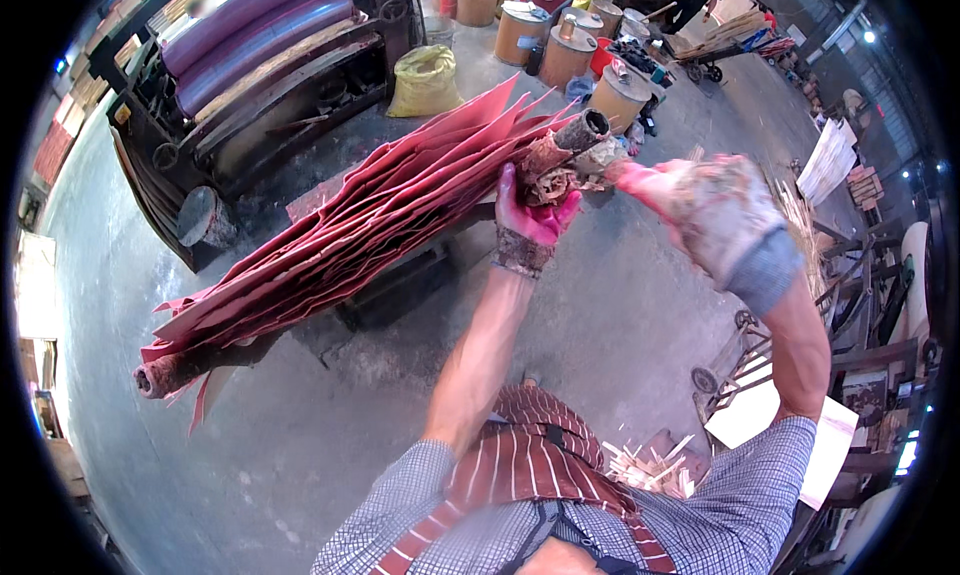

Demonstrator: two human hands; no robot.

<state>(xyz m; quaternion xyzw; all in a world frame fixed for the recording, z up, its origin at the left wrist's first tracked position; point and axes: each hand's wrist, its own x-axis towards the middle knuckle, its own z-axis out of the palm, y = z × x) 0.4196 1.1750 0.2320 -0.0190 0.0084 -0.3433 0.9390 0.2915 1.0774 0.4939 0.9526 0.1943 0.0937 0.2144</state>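
A thick stack of red-stained thin wood sheets [370, 210] lies slantwise on a rack, its layers fanned and uneven. One red-crusted pipe end [150, 379] shows at the near left; a dark hollow pipe [580, 133] juts out at the far right end. My left hand [535, 220], in a worn glove with pink-stained fingers, curls around crumpled tan scraps [553, 187] beside that pipe. To its right, my right hand [715, 210], in a dirty pale glove, is blurred, its fingers drawn together at ragged tan material [603, 161]. What exactly they grip is unclear.
A machine with large purple rollers [260, 40] stands at the back left, beside a yellow sack [422, 78]. Several drums [568, 55] stand at the back. A wheeled cart [735, 370] and wood scraps [655, 465] are at right. Another person [692, 0] is far off.
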